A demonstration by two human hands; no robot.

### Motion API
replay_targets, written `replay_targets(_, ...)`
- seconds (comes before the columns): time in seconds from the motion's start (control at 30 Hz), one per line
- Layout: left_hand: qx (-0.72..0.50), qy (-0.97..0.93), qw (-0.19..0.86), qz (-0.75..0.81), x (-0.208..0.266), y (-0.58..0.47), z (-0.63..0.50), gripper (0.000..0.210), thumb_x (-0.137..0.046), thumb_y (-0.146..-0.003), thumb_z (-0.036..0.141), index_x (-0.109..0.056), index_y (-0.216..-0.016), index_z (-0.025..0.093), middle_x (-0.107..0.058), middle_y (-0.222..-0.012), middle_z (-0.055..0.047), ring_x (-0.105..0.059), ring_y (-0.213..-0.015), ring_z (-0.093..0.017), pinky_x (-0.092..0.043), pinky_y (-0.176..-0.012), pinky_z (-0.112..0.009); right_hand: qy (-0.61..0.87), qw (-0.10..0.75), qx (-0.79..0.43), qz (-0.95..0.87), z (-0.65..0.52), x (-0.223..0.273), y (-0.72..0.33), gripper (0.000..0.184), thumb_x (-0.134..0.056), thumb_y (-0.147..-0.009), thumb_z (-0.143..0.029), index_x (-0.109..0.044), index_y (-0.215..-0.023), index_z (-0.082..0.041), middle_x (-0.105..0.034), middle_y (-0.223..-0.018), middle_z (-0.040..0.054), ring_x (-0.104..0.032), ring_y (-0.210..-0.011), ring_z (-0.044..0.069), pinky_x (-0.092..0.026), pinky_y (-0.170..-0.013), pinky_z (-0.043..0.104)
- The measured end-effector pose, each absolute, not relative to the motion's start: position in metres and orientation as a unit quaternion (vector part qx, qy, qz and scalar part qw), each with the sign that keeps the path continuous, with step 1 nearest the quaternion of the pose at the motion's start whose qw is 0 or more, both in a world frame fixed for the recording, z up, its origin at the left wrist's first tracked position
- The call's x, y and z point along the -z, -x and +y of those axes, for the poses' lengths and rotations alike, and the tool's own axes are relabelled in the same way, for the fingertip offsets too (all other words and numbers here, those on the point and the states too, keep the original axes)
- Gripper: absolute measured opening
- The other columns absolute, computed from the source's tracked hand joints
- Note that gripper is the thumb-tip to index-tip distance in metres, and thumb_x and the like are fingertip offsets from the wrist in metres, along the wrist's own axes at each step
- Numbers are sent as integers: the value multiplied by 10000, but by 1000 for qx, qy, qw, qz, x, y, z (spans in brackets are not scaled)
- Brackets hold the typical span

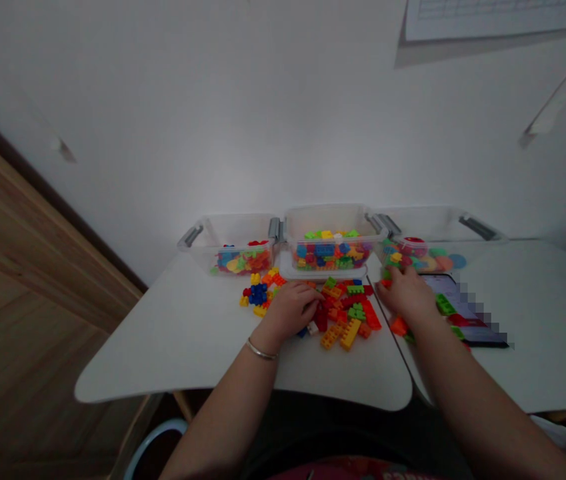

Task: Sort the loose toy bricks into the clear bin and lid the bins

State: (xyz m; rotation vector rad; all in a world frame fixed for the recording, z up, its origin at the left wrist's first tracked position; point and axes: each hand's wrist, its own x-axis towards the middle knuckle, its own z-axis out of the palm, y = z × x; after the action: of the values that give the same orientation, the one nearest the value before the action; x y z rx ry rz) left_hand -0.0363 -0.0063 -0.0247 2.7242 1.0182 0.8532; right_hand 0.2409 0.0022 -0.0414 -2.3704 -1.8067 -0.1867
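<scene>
Loose toy building bricks (350, 333) in red, orange, yellow, green and blue lie in a pile on the white table. My left hand (290, 308) rests over the middle of the pile, its fingers curled towards the thumb beside a dark red brick (321, 319). Whatever is between those fingertips is hidden. Further right, my right hand (409, 293) reaches across the table seam with bent fingers. A small orange piece (385, 283) shows between its fingers and thumb, but its kind is unclear. Other bricks lie partly covered under the right wrist.
Three clear plastic bins stand along the wall: a left bin (195, 250), a middle bin (335, 217) and a right bin (437, 230), all holding colourful pieces. A phone (437, 283) lies right of my right hand, with green bricks (445, 305) on it. The table (173, 340) has rounded corners.
</scene>
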Motion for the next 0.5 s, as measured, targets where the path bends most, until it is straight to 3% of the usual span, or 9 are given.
replay_targets(0.5,-282,-891,42,353,24,36,-7,183,-533,-885,154,-703,-938,197,-740,-958,-53,-655,-916,-203,-508,-859,-371,755,90,86,-644,6,46,-235,403,-472,-896,-433,-609,-1113,-122,-563,-1130,165,-612,-1003,291,-496,-764,368)
